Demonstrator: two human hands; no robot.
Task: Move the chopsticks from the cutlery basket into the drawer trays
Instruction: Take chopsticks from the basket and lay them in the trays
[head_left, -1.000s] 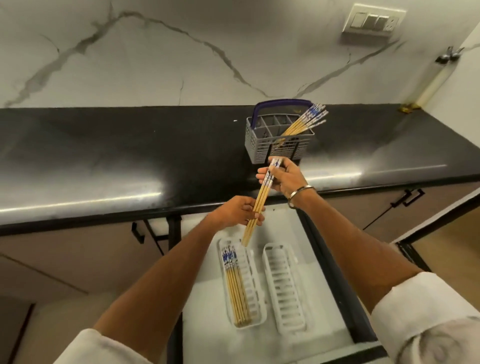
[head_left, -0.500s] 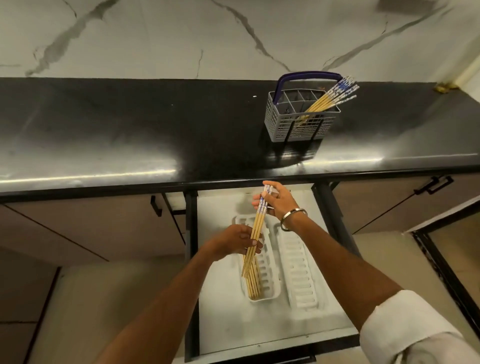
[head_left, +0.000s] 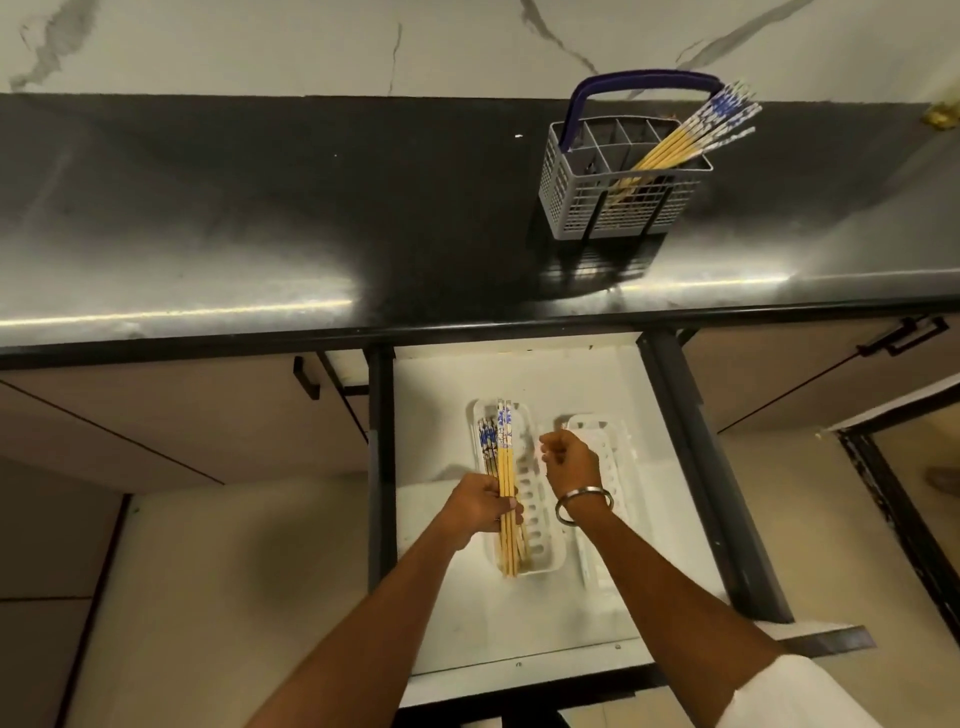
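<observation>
Holding a small bundle of chopsticks (head_left: 505, 470) over the left tray (head_left: 545, 540) in the open drawer (head_left: 597, 597), the left hand (head_left: 485, 506) has its fingers (head_left: 511, 512) curled round the sticks at mid-length. Patterned blue-and-white ends point toward the desk (head_left: 260, 208); plain tips reach the tray's near end. More chopsticks lie in the same tray, just left of the held bundle. Right hand (head_left: 569, 457) hovers just beside, above the gap between the two trays; fingers loosely curled, holding nothing, metal bangle (head_left: 584, 504) on the wrist. Right tray (head_left: 613, 452) partly hidden by that forearm. Cutlery basket (head_left: 623, 182) stands on the desk, well apart from the drawer, with remaining chopsticks (head_left: 691, 137) leaning out of its right rear compartment.
</observation>
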